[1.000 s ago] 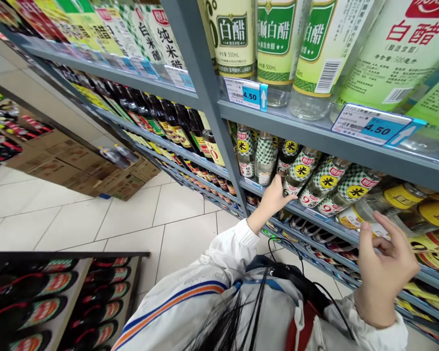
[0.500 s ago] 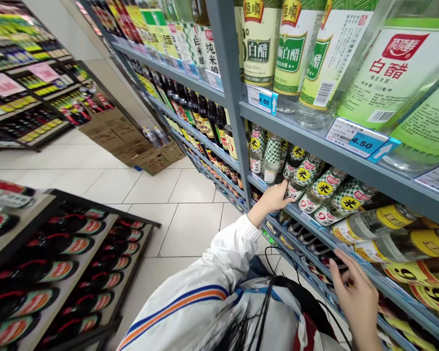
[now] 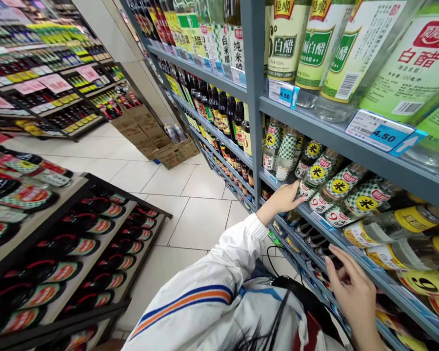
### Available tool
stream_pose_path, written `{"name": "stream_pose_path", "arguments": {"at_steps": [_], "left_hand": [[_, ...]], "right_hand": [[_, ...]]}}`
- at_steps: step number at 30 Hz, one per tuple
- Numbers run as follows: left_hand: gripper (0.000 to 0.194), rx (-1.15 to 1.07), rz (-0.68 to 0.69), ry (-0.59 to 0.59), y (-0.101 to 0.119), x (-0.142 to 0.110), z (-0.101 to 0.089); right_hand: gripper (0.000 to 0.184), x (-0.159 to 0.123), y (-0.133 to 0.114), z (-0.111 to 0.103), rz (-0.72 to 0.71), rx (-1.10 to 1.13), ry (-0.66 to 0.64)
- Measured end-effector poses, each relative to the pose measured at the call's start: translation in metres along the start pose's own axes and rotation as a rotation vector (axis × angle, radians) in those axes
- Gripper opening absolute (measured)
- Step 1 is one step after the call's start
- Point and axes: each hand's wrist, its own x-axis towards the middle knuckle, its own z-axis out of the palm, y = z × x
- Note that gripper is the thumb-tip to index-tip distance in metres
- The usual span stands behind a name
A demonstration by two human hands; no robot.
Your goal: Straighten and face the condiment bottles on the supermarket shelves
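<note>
My left hand (image 3: 286, 197) reaches to the front edge of a grey shelf. Its thumb and fingers close around the base of a clear vinegar bottle (image 3: 317, 171) with a round yellow label; some fingertips are hidden by the bottle. Similar rice vinegar bottles (image 3: 339, 186) with green-checked labels stand close beside it on both sides. My right hand (image 3: 353, 287) hovers lower right by the shelf edge, fingers slightly bent and apart from the thumb, with nothing in it. Clear bottles with yellow neck bands (image 3: 411, 219) stand on the shelf near it.
Overhead, larger white vinegar bottles (image 3: 316, 53) stand behind price tags (image 3: 382, 134). A grey upright post (image 3: 254, 87) divides the shelving. Cardboard boxes (image 3: 139, 129) sit on the tiled floor (image 3: 201, 214). A rack of dark bottles (image 3: 89, 217) stands at left.
The camera view has swung left, so shelves and bottles sit further right. My left hand stays at the same bottle's base. My right hand has hardly changed its pose.
</note>
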Motion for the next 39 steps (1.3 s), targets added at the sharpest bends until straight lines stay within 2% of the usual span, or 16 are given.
{"name": "stream_pose_path", "arguments": {"at_steps": [3,7,8,10,13,17,20,23,29,32,35,39], "left_hand": [[0.045,-0.029,0.023,0.213,-0.001,-0.007,-0.009],[0.038,-0.146,-0.074,0.644,-0.021,-0.006,-0.032],[0.038,-0.165,-0.107,0.713,-0.028,-0.003,-0.04],[0.038,-0.202,-0.119,0.76,-0.044,0.005,-0.057],[0.038,-0.277,-0.022,0.67,-0.063,0.016,-0.085],[0.047,-0.287,0.094,0.425,-0.071,0.029,-0.117],[0.058,-0.196,0.109,0.264,-0.072,0.04,-0.128],[0.062,-0.081,0.067,0.205,-0.074,0.051,-0.131],[0.06,-0.018,0.032,0.156,-0.07,0.064,-0.14],[0.06,0.004,0.049,0.074,-0.064,0.067,-0.146],[0.068,0.024,0.003,-0.005,-0.057,0.072,-0.145],[0.067,-0.053,-0.029,0.032,-0.049,0.077,-0.136]], "right_hand": [[0.029,-0.004,0.008,-0.004,0.054,-0.107,0.056],[0.037,-0.001,0.011,0.001,0.189,-0.255,0.186],[0.039,0.002,0.008,0.005,0.223,-0.272,0.206],[0.039,0.012,-0.002,0.018,0.274,-0.279,0.23],[0.037,0.035,-0.027,0.046,0.301,-0.261,0.259],[0.03,0.067,-0.063,0.092,0.282,-0.206,0.276],[0.024,0.081,-0.084,0.122,0.26,-0.183,0.286],[0.023,0.082,-0.095,0.14,0.286,-0.2,0.297],[0.026,0.072,-0.099,0.142,0.364,-0.301,0.299],[0.026,0.075,-0.104,0.137,0.377,-0.324,0.338],[0.024,0.078,-0.111,0.133,0.372,-0.296,0.347],[0.025,0.077,-0.109,0.126,0.356,-0.296,0.33]]}}
